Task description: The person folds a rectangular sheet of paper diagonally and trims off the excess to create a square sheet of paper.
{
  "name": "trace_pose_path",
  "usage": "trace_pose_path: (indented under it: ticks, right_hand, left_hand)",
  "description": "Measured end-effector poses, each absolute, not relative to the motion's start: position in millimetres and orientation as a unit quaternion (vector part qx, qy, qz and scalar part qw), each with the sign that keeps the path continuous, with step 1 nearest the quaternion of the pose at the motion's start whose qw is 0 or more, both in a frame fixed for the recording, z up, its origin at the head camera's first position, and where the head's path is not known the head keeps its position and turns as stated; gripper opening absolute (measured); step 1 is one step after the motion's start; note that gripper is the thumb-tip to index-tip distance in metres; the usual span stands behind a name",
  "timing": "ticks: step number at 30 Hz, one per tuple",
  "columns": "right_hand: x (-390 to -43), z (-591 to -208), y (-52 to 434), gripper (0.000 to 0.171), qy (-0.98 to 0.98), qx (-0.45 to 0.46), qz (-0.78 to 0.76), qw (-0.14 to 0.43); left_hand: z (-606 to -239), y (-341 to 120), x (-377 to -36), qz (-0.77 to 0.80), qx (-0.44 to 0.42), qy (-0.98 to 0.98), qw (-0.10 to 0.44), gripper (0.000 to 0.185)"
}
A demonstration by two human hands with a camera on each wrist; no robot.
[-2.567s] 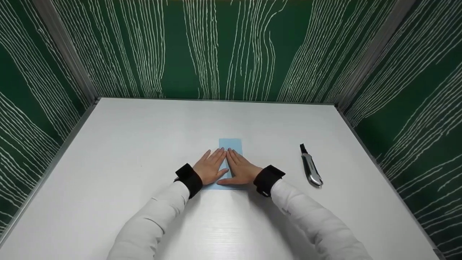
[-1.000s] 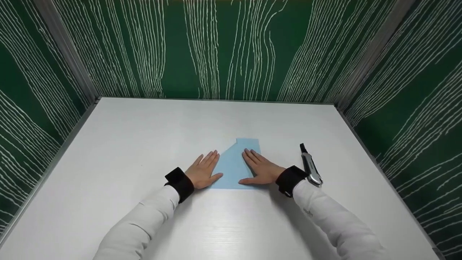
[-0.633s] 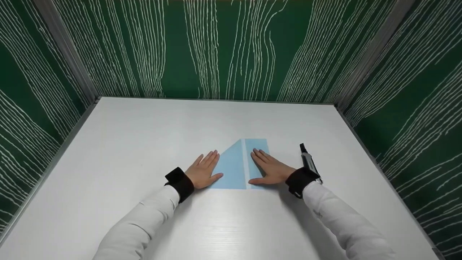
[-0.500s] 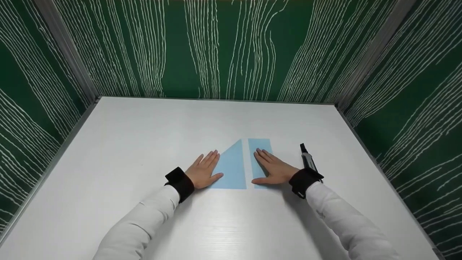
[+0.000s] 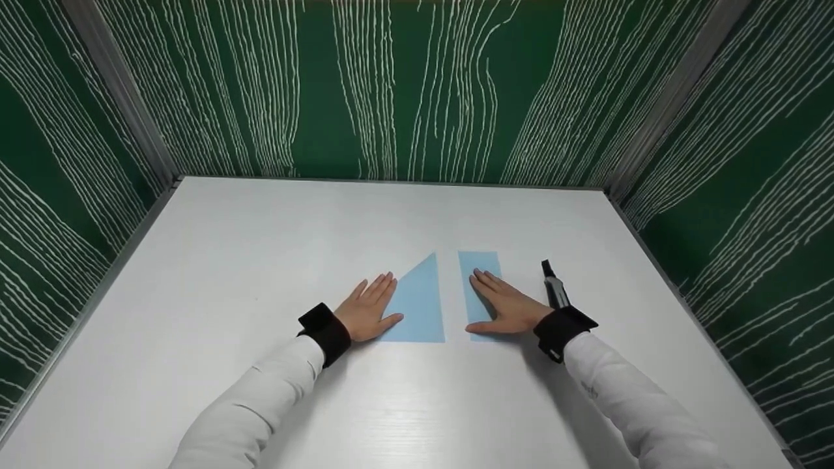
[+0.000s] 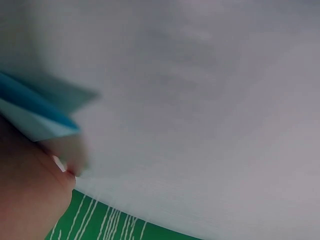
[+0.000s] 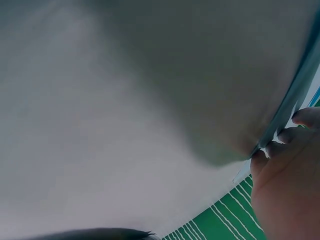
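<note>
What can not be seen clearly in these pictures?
- Head view: the right wrist band hides the lower end of the knife.
- Head view: the right hand covers part of the right paper.
- Left wrist view: the paper is blurred, cut by the edge.
- Right wrist view: the table is blurred.

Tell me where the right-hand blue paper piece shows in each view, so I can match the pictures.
Head: right blue paper piece, centre-right on the white table, under the flat right hand.
Left wrist: not in it; the blue at the left edge is the other piece.
Right wrist: thin blue edge at far right, above the fingertips.
Shared landmark: green white-streaked wall.
</note>
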State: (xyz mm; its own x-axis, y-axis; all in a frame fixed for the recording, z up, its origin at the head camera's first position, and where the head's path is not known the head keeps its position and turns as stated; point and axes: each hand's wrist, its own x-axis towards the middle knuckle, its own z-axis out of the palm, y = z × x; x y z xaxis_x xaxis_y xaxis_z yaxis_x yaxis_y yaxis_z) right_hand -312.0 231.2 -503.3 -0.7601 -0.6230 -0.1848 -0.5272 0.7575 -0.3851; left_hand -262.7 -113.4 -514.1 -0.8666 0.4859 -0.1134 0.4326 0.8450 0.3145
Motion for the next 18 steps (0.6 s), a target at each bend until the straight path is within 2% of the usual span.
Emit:
trace_pose_path:
  ticks: [18]
  right_hand:
    - [-313,-496,220,0.107,0.929,-0.302,-0.167,0.133]
  left_hand:
    - [-518,-116,-266,0.140,0.245,0.955,0.096,0.079]
